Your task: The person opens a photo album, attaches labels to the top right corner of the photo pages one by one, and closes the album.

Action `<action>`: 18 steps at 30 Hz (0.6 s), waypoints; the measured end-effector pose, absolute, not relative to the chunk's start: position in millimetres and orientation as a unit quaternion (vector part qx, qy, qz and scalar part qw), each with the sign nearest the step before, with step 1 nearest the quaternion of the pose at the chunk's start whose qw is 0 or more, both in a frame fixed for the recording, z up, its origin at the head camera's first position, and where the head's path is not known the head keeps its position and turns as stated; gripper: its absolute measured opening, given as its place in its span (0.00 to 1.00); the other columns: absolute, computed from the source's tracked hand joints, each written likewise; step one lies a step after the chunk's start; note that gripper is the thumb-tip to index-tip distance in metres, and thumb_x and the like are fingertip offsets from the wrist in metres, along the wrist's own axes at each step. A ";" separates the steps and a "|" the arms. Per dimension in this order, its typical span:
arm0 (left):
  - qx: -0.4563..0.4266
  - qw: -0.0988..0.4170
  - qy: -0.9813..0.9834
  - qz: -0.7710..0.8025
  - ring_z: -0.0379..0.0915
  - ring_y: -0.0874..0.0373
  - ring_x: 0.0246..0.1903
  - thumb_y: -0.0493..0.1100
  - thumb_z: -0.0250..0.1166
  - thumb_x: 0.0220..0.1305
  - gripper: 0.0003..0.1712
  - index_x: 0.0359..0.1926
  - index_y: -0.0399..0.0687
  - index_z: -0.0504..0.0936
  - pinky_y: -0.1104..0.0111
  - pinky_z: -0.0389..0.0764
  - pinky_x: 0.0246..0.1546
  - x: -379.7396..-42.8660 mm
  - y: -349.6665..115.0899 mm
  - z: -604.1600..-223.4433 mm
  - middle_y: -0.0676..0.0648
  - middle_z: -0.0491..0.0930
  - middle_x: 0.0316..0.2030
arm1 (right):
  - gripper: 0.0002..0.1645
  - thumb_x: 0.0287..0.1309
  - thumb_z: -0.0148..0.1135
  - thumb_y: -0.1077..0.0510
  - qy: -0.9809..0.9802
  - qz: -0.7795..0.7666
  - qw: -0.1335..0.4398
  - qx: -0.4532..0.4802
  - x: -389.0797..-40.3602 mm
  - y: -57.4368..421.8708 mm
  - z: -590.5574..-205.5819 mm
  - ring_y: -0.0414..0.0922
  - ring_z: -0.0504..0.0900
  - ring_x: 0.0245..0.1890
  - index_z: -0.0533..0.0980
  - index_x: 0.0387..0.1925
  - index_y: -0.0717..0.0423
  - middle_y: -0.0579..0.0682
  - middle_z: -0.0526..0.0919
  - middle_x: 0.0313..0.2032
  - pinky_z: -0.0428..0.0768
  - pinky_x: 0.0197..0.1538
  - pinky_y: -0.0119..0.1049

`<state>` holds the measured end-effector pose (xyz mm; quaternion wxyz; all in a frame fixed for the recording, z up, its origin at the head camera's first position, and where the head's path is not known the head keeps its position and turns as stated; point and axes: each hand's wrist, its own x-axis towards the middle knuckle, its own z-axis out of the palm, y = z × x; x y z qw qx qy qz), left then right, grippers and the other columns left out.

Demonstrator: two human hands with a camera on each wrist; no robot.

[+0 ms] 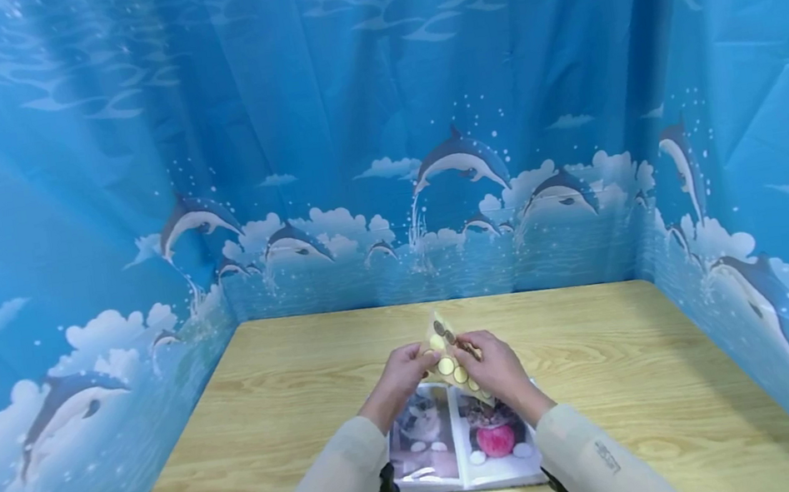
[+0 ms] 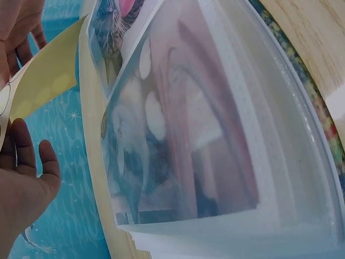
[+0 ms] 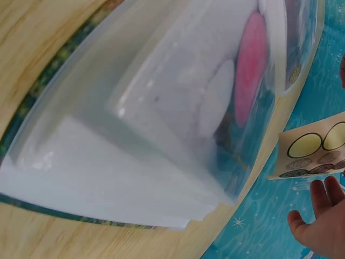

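Both hands hold a bent sheet of round stickers (image 1: 446,366) over the far edge of an open photo album (image 1: 462,472). My left hand (image 1: 403,371) pinches the sheet's left side, and my right hand (image 1: 497,368) grips it from the right. Yellow circles and dark brown ones cover the sheet. In the right wrist view, the sticker sheet (image 3: 307,144) shows black-outlined yellow circles above grey-brown ones, with the right hand (image 3: 326,218) just under it. The left wrist view has the left hand (image 2: 27,178) at the yellowish sheet (image 2: 51,73).
Clear sleeves in the album cover a cat photo (image 1: 420,427) on the left and another with a pink round shape (image 1: 496,440) on the right. White ovals lie over both photos. The album rests on a wood-grain table (image 1: 294,394), enclosed by a blue dolphin-print curtain (image 1: 346,118).
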<state>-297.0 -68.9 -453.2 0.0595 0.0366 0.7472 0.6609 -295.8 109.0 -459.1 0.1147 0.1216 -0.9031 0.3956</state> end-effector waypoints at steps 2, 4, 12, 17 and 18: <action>0.040 0.060 0.745 0.663 0.71 0.59 0.32 0.40 0.63 0.67 0.12 0.42 0.32 0.83 0.50 0.76 0.52 -297.4 -69.1 -452.9 0.51 0.80 0.29 | 0.27 0.66 0.60 0.50 -0.905 0.396 0.103 0.120 -296.3 110.9 -460.3 0.60 0.74 0.61 0.75 0.62 0.60 0.61 0.77 0.59 0.69 0.65 0.57; 0.044 0.061 0.742 0.666 0.71 0.59 0.32 0.40 0.63 0.67 0.12 0.41 0.32 0.83 0.51 0.76 0.51 -297.6 -69.6 -452.5 0.51 0.79 0.28 | 0.30 0.68 0.58 0.48 -0.907 0.396 0.086 0.111 -297.1 113.2 -461.4 0.62 0.71 0.63 0.71 0.66 0.60 0.62 0.74 0.63 0.67 0.66 0.59; 0.047 0.064 0.726 0.684 0.73 0.57 0.36 0.43 0.63 0.67 0.12 0.40 0.36 0.83 0.48 0.72 0.58 -298.0 -73.6 -450.9 0.47 0.81 0.34 | 0.35 0.73 0.48 0.44 -0.922 0.379 0.054 0.063 -300.4 126.8 -468.7 0.65 0.65 0.66 0.65 0.69 0.66 0.67 0.68 0.66 0.62 0.69 0.60; 0.054 0.045 0.707 0.704 0.74 0.58 0.36 0.42 0.62 0.69 0.12 0.41 0.34 0.82 0.53 0.75 0.56 -299.6 -76.0 -449.1 0.46 0.81 0.34 | 0.38 0.74 0.42 0.39 -0.915 0.403 0.028 -0.005 -301.1 133.4 -468.5 0.65 0.69 0.64 0.69 0.65 0.67 0.67 0.72 0.63 0.66 0.67 0.59; 0.055 0.044 0.704 0.707 0.74 0.58 0.36 0.42 0.62 0.69 0.13 0.41 0.34 0.82 0.54 0.76 0.55 -300.1 -76.3 -449.1 0.48 0.81 0.33 | 0.37 0.74 0.41 0.39 -0.910 0.414 0.024 -0.019 -301.3 134.4 -468.1 0.65 0.70 0.63 0.70 0.65 0.66 0.66 0.73 0.62 0.67 0.66 0.59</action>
